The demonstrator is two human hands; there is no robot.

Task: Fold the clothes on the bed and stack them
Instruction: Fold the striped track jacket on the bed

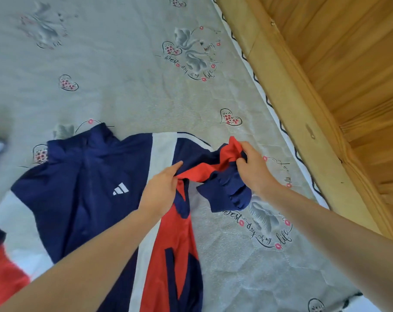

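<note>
Both hands pinched the jacket (83, 194) sleeve (220, 174): left hand (161, 190) mid-frame, right hand (254, 170) gripping the bunched cuff. Sleeve could fold twisted (cuff wadded), leaving a lumpy fold.

Navy, red and white zip-up track jacket (83, 190) spread on grey printed bed (128, 91), wooden plank wall (339, 64) along bed's right edge

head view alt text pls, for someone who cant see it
Two bare hands, left hand and right hand, grip the bunched sleeve of a navy, red and white jacket spread on a grey patterned bedspread beside a wooden wall.
</note>
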